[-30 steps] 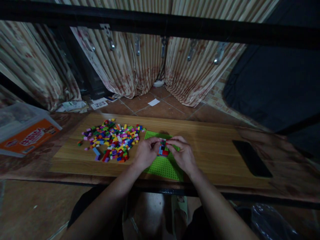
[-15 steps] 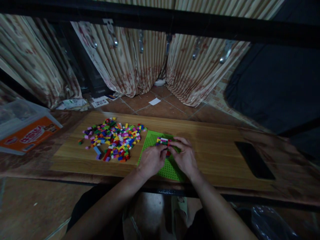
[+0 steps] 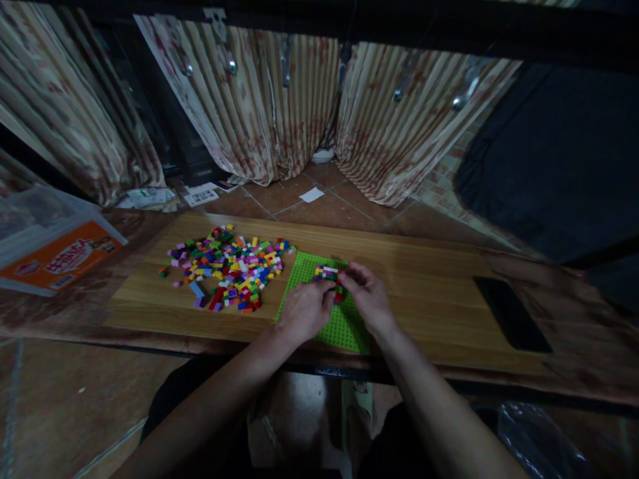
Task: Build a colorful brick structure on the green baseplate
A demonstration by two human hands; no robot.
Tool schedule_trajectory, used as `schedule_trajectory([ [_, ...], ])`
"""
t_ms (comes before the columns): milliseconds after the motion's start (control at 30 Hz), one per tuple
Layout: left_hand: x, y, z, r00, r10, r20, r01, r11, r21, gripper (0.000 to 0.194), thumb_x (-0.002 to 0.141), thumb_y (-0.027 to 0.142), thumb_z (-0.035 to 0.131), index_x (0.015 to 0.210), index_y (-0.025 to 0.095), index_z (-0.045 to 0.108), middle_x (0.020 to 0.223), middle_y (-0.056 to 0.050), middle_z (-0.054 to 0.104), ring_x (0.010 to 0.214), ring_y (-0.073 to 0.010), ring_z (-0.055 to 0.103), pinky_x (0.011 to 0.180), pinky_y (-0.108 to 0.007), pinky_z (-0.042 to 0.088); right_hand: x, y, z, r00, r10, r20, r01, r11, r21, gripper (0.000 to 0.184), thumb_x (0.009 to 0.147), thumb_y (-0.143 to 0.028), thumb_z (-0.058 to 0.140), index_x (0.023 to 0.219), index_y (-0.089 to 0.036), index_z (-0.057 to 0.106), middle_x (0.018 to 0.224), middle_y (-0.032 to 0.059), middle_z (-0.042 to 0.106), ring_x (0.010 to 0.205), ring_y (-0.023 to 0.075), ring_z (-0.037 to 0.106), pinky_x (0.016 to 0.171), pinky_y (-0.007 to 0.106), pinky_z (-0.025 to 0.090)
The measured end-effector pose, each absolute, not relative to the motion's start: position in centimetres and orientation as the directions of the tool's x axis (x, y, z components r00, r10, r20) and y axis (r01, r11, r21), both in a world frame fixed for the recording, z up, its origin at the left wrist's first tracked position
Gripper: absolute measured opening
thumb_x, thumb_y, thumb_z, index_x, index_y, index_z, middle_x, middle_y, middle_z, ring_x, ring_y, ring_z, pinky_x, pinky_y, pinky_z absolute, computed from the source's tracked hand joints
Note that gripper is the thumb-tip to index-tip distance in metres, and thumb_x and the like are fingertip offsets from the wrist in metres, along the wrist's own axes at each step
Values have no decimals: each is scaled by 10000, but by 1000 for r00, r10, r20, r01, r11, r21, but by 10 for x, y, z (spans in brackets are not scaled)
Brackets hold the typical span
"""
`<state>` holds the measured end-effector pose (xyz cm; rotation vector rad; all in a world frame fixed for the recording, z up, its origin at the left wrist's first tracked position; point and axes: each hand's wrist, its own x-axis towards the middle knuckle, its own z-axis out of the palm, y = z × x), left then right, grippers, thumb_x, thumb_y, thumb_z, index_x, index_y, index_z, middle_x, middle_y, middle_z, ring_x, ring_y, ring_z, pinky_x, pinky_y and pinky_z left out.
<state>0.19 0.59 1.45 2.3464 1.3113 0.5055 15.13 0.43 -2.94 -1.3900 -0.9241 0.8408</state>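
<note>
A green studded baseplate [image 3: 304, 273] lies on a wooden board [image 3: 424, 299] in front of me. A small multicoloured brick build [image 3: 327, 273] stands on it. My left hand [image 3: 303, 309] and my right hand [image 3: 367, 297] meet over the plate just below that build, fingers curled and pinched together around small bricks, red showing between them. A pile of loose coloured bricks [image 3: 227, 266] spreads on the board to the left of the plate.
A black phone [image 3: 512, 322] lies on the board at the right. A plastic box with an orange label [image 3: 44, 249] sits at the far left. Striped curtains [image 3: 259, 100] and a tiled floor are behind the board.
My hands have drawn back toward me from the plate's far part, leaving the small build standing uncovered on the plate. The view has shifted slightly.
</note>
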Motion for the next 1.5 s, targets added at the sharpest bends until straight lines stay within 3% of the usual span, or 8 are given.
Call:
schedule_trajectory([
  [500, -5, 8, 18, 464, 881, 94, 714, -435, 548, 299, 895, 276, 457, 1089, 236, 682, 770, -28, 715, 703, -164, 646, 729, -273, 486, 144, 5, -35, 422, 907, 8, 85, -31, -996, 368, 649, -371, 721, 959, -172, 703, 899, 56, 733, 829, 204, 660, 849, 389, 498],
  [667, -22, 18, 25, 295, 951, 92, 772, -294, 564, 310, 894, 305, 459, 1077, 210, 690, 799, -48, 722, 761, -181, 661, 717, -271, 486, 152, 1, -32, 409, 912, -14, 25, -26, -999, 400, 657, -471, 715, 938, -186, 705, 899, 54, 735, 814, 191, 660, 777, 347, 512],
  [767, -31, 25, 22, 232, 971, 59, 782, -222, 583, 332, 869, 231, 474, 1135, 156, 659, 913, -87, 729, 851, -190, 669, 772, -271, 490, 164, -3, -29, 445, 894, -49, 58, -84, -995, 456, 719, -556, 639, 992, -196, 696, 932, 61, 731, 746, 172, 652, 630, 291, 502],
  [933, -30, 20, 12, 381, 921, -83, 705, -231, 671, 336, 819, 133, 482, 1103, 183, 654, 918, -39, 730, 823, -159, 659, 745, -252, 502, 167, -8, -26, 354, 931, -90, 110, -138, -984, 504, 743, -584, 602, 1037, -183, 684, 821, 39, 719, 578, 128, 596, 493, 242, 446],
  [1067, -19, 9, 6, 425, 900, -99, 634, -218, 742, 257, 811, 143, 503, 1002, 180, 671, 854, -23, 721, 771, -152, 649, 700, -249, 500, 161, -6, -22, 340, 938, -59, 127, -108, -986, 500, 720, -585, 620, 993, -175, 704, 764, 31, 711, 601, 143, 597, 549, 274, 484],
  [1167, -15, 6, 4, 462, 880, -108, 615, -230, 754, 221, 812, 160, 509, 949, 185, 681, 818, -18, 714, 739, -153, 647, 674, -249, 500, 165, -2, -23, 357, 933, -43, 166, -109, -980, 480, 707, -575, 648, 983, -188, 718, 873, 57, 733, 734, 187, 640, 647, 316, 509],
  [1300, -25, 16, 7, 386, 920, -66, 702, -246, 668, 265, 828, 151, 481, 986, 201, 689, 913, -36, 726, 829, -160, 664, 763, -263, 506, 172, 1, -29, 361, 930, -66, 180, -139, -974, 458, 681, -556, 682, 957, -192, 727, 933, 67, 737, 832, 221, 654, 754, 362, 509],
  [1500, -57, 45, 10, 142, 987, 82, 912, -162, 377, 254, 832, 172, 478, 988, 169, 680, 937, -100, 714, 887, -218, 670, 799, -302, 502, 174, -1, -29, 373, 924, -83, 201, -168, -965, 502, 717, -583, 636, 1008, -181, 715, 818, 65, 725, 628, 180, 613, 581, 311, 490],
])
